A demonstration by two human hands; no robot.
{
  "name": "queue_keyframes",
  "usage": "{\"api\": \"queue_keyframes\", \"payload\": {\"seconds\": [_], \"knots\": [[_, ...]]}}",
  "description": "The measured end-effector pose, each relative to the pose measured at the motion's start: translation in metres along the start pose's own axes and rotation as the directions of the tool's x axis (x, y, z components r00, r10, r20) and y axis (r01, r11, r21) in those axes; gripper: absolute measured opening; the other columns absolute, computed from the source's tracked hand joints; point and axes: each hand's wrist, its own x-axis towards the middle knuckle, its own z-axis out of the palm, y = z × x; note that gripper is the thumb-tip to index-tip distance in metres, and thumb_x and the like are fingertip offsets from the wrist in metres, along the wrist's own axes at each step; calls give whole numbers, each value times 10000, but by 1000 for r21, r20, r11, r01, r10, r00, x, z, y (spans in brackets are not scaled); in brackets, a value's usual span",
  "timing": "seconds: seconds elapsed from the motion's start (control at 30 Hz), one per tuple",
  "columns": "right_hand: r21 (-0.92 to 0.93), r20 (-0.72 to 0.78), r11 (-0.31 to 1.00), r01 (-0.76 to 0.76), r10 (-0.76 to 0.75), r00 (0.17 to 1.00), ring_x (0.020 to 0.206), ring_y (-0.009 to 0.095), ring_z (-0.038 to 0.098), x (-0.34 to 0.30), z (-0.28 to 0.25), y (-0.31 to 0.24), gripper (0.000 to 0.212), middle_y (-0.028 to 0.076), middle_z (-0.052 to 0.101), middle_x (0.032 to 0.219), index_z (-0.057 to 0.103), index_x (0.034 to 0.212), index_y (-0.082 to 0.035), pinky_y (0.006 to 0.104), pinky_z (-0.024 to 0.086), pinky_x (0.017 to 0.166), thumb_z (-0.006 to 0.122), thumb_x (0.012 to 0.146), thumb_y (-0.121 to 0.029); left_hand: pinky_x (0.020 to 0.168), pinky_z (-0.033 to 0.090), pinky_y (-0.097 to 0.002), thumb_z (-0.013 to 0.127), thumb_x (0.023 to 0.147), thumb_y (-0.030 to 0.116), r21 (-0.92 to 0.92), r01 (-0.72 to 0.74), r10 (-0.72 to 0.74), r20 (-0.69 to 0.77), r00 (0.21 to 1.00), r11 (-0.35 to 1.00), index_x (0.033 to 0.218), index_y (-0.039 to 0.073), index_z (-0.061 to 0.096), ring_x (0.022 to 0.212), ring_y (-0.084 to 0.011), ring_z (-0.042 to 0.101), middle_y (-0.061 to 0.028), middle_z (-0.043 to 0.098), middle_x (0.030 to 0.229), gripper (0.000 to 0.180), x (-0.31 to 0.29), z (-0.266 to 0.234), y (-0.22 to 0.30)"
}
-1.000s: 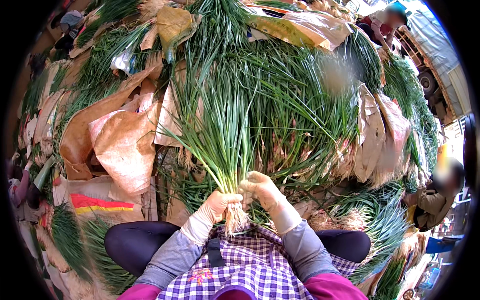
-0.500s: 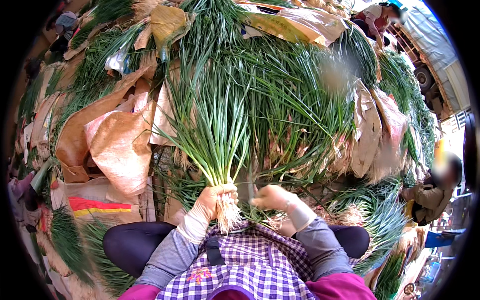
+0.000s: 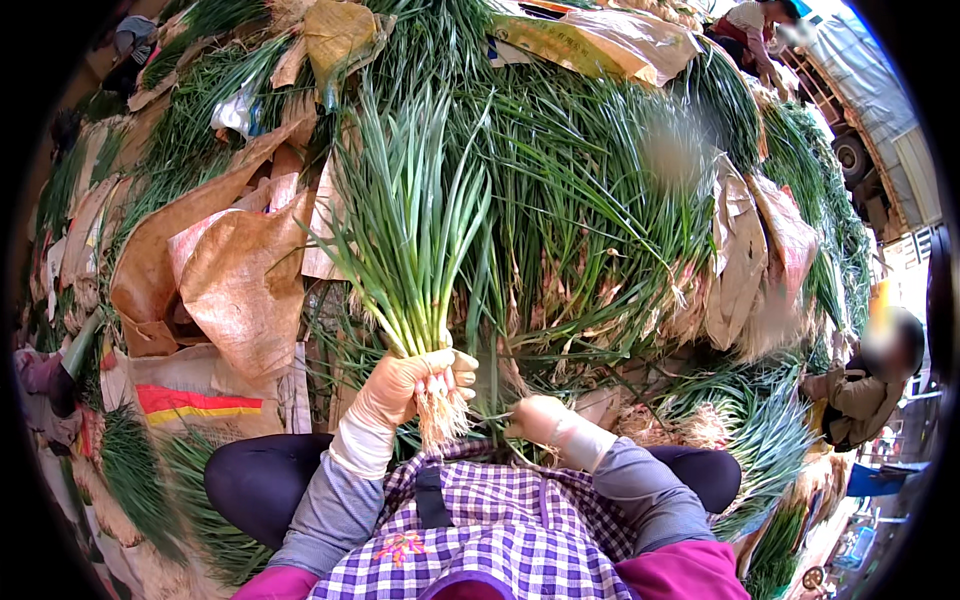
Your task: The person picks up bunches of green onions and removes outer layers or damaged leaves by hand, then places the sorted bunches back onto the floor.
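My left hand (image 3: 408, 384), in a pale glove, is closed around the lower stems of a bunch of green onions (image 3: 415, 240). The long green leaves fan upward and away from me, and the pale, stringy roots hang below the fist. To its right and a little lower, my right hand (image 3: 540, 420), also gloved, is closed beside some loose green leaves above my lap. Its fingertips are partly turned away, so what they pinch, if anything, is hidden. A large heap of green onions (image 3: 590, 200) lies just beyond both hands.
Brown woven sacking (image 3: 240, 285) lies folded at left, with more sacking (image 3: 735, 250) at right. Trimmed-looking bunches with pale roots (image 3: 745, 430) lie by my right knee. A person (image 3: 865, 385) sits at far right; another person (image 3: 755, 40) bends near a truck (image 3: 870, 110).
My left hand has shifted slightly left and up with the bunch, whose leaves now stand closer together. My right hand has moved a little lower and to the right.
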Motion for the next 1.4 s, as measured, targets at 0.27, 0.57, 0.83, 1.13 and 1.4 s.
{"api": "queue_keyframes", "payload": {"seconds": [0.27,0.57,0.83,1.13,1.4], "knots": [[379,-452,868,-322,477,753,872,351,611,96,-29,22,276,174,640,887,588,958,-24,402,487,799,679,759,-192,705,541,-356,562,840,41,-236,212,-210,33,977,948,1279,69,428,737,-194,609,-112,627,875,460,23,-26,-24],[805,-553,583,112,668,498,573,116,562,-7,-109,78,183,90,651,760,653,955,4,242,465,514,637,832,-129,646,520,-286,577,785,-44,-83,-19,29,112,993,996,1363,83,326,730,-168,601,-157,617,1036,643,5,4,-5],[930,-348,238,279,339,874,594,88,497,-10,-77,5,161,47,608,736,596,937,0,196,402,526,546,901,-149,688,543,-266,551,806,-9,-85,259,-265,-68,962,962,1045,-65,552,746,-159,632,-177,632,929,246,20,-1,-37],[804,-569,551,223,604,557,670,230,614,68,-27,14,165,168,630,751,644,875,-19,329,500,671,585,863,-173,816,521,-459,521,817,15,-470,155,-34,255,966,869,1021,10,541,822,-231,600,-137,595,957,206,21,-14,-47],[441,-660,891,-110,405,633,801,298,638,93,-65,22,243,169,647,854,634,913,-46,389,506,722,607,827,-271,821,515,-454,524,817,16,-437,113,-77,99,992,892,1021,18,546,849,-248,606,-153,594,1013,205,24,-35,-39]]}}
